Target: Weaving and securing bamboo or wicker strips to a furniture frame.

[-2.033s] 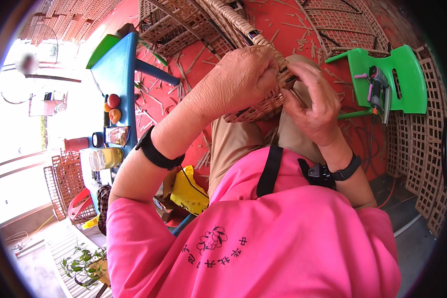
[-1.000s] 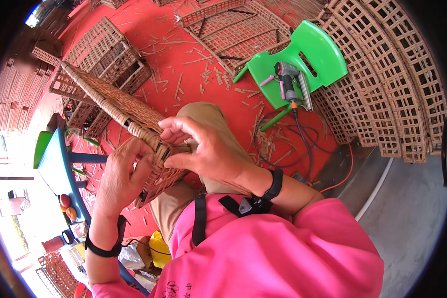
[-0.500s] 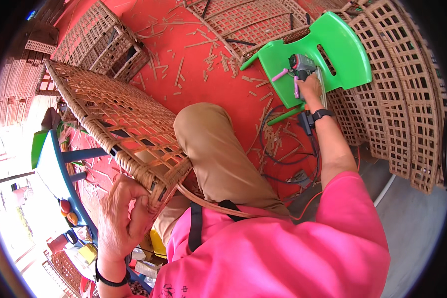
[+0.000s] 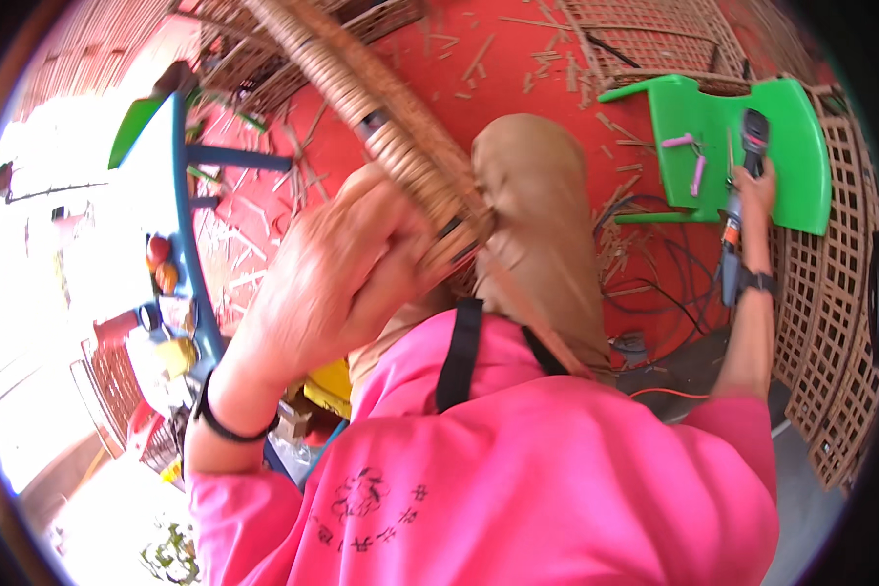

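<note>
left hand [image 4: 347, 269] is clamped around the wrapped rim of the woven rattan panel [image 4: 381, 137], fingers curled over the binding right at the corner. panel is tilted up and propped against the knee [image 4: 537, 195], rim end close to the chest — looks like it's held that way to keep the corner steady and within reach, with the loose strip [image 4: 532, 317] trailing down from the rim across the pink shirt.

right hand [image 4: 752, 190] is stretched far out to the side, wrapped around the body of a power tool [image 4: 742, 176] resting on the green plastic stool [image 4: 732, 146]. the stool seems to serve as a tool shelf: two pink pieces [image 4: 689, 161] lie on the seat just beside the tool. its cord runs down along the wrist toward the cables [image 4: 654, 283] on the red floor [image 4: 557, 68].

floor is littered with cane offcuts; lattice panels [image 4: 830, 322] stacked on the right, a blue table [image 4: 181, 225] with small items to the left.
</note>
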### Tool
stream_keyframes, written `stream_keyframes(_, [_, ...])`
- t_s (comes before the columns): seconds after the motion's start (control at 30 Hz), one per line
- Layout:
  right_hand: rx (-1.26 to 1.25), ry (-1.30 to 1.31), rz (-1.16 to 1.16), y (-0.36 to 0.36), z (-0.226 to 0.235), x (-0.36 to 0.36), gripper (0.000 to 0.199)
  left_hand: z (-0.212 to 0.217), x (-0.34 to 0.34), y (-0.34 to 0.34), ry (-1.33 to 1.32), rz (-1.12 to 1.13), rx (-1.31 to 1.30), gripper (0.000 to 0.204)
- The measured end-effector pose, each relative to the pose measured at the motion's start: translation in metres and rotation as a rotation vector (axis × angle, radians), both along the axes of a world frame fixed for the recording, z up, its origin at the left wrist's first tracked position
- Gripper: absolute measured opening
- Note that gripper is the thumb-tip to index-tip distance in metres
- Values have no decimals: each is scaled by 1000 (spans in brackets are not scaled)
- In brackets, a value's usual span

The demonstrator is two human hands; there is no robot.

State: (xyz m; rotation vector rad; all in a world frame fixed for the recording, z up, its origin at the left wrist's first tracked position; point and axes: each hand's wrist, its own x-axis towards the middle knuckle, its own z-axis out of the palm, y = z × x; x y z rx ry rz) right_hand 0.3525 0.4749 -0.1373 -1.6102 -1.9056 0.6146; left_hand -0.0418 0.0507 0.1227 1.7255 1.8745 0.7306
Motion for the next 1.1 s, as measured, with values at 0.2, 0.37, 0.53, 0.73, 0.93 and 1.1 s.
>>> stream_keyframes(0.2, [-333,462,268,-153,207,-36,29,-12,-7,-5,-35,-76,167,12])
stream_keyframes(0.37, [-530,446,453,-281,304,-86,25,-21,-14,-8,11,-80,256,16])
stream_keyframes(0.53, [-666,393,480,-351,333,-120,60,-31,-20,-13,19,-111,275,19])
stream_keyframes(0.73, [-782,293,595,-372,340,-138,48,-33,-23,-11,-6,-114,254,21])
stream_keyframes(0.93, [-734,268,617,-375,340,-143,51,-39,-22,-5,-7,-102,270,21])
stream_keyframes(1.1, [-717,249,604,-373,340,-143,51,-41,-22,-3,-5,-94,252,21])
